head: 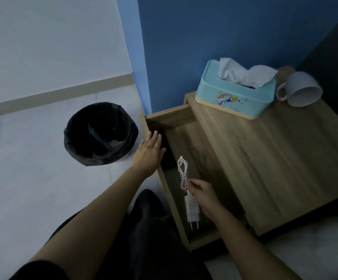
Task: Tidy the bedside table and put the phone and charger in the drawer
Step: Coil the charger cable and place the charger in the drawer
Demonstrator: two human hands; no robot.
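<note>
— What are the hands doing with the grip?

— I'm seeing the right hand [203,196] pinching the white charger [190,207], thumb and fingers closing on the cord just above the plug block. The coiled cable [182,172] is sticking up past the fingertips, and the plug prongs are pointing down toward me. The left hand [149,152] is lying flat with its fingers spread and nothing in it, resting along the front edge of the open drawer [188,138].

— And where's the charger sitting relative to the drawer?

— It's hanging over the drawer's near half, inside its outline; I'm not able to tell whether the plug is touching the bottom. A dark flat shape is lying in the drawer just beside the left hand's fingers, probably the phone [167,156], but the light is dim and I'm not making out details.

— Anything else?

— On the bedside table [285,158] a blue tissue box [234,91] and a tipped mug [301,89] are sitting well apart from both hands. A black-lined bin [100,134] is standing on the floor.
</note>
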